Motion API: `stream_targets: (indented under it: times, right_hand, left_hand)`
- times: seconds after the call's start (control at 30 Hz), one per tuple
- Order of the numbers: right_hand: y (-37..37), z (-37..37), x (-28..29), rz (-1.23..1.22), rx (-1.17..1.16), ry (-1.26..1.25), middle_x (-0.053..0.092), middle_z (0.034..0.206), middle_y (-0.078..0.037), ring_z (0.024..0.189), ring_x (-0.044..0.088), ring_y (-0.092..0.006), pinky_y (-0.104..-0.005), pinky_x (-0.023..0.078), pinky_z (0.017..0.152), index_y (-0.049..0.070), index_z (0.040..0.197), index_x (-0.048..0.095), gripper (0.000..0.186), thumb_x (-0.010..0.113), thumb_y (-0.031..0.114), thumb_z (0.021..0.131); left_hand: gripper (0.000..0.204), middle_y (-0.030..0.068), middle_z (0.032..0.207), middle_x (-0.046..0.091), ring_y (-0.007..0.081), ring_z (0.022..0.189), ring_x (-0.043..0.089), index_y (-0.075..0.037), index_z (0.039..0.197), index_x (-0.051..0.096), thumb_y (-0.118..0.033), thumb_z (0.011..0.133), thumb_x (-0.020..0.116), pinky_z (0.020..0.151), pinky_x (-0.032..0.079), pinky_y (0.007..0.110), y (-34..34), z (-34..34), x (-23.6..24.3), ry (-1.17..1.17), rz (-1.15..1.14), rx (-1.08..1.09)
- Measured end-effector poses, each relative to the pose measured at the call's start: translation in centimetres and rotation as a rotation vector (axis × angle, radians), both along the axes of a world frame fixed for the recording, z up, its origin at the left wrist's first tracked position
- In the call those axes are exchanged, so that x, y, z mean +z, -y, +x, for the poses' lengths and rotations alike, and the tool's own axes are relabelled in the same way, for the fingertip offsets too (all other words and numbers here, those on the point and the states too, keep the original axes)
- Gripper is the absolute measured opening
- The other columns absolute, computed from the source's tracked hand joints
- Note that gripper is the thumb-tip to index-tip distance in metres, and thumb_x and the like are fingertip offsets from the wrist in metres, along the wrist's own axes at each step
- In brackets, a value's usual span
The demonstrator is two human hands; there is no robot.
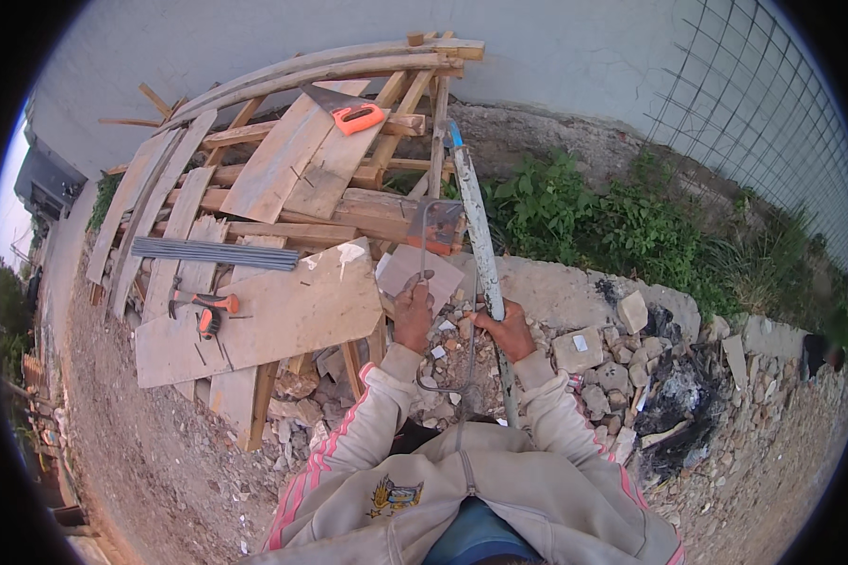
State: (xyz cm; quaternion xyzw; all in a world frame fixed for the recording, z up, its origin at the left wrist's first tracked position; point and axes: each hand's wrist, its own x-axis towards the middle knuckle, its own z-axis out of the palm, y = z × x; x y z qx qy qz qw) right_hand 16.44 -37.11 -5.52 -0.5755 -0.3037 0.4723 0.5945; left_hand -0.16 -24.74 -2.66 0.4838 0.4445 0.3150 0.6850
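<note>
My left hand (413, 313) is closed around a thin grey metal rod (423, 247). The rod is hooked at its top and bends back up near my lap, close to my right hand. My right hand (506, 331) grips a long pole (479, 221), whitish and flaked, with a blue tip at its far end. The pole stands tilted and its lower end reaches toward my lap. Just beyond my hands sits a rusty orange-brown metal piece (435, 226) on the timber. Beside my left hand is a pale flat tile-like sheet (421, 275).
Left, a board (283, 315) bears a claw hammer (203, 301), a tape measure (207, 324), loose nails and a bundle of grey rods (215, 252). A handsaw (349, 111) lies on planks farther off. Rubble (608, 377), charred debris (680, 405), plants (603, 217) and wire mesh (744, 89) are right.
</note>
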Motion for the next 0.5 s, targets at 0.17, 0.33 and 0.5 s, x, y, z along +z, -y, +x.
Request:
stream_targets:
  times: [0.17,0.33,0.5]
  right_hand:
    - [2.4,1.6,0.0,0.065,-0.114,0.23,0.07,0.088,-0.009,0.079,0.067,-0.0197,-0.0354,0.054,0.077,-0.005,0.11,0.068,0.038,0.076,0.019,0.082]
    - [15.7,2.8,-2.3,-0.132,-0.488,0.363,0.074,0.097,-0.022,0.088,0.073,-0.03,-0.0394,0.055,0.08,-0.002,0.113,0.072,0.04,0.079,0.021,0.081]
    - [32.1,-0.1,-3.3,-0.479,-0.803,0.456,0.074,0.094,-0.014,0.086,0.069,-0.0175,-0.0347,0.054,0.078,-0.002,0.114,0.071,0.037,0.08,0.018,0.085]
  left_hand:
    - [0.034,-0.0059,0.075,0.048,0.0028,0.061,0.042,-0.007,0.135,0.057,-0.021,0.105,0.05,0.053,0.036,0.019,2.1,3.0,0.1,0.09,0.026,-0.039]
    - [0.028,0.0016,0.095,0.068,0.0071,0.078,0.059,-0.003,0.125,0.069,-0.015,0.101,0.06,0.069,0.05,0.024,7.2,4.5,-6.6,-0.181,0.07,-0.669]
    - [0.028,0.0051,0.093,0.072,0.0125,0.08,0.07,-0.001,0.122,0.068,-0.019,0.101,0.063,0.073,0.058,0.026,19.3,8.2,-9.6,-0.153,-0.319,-1.138]
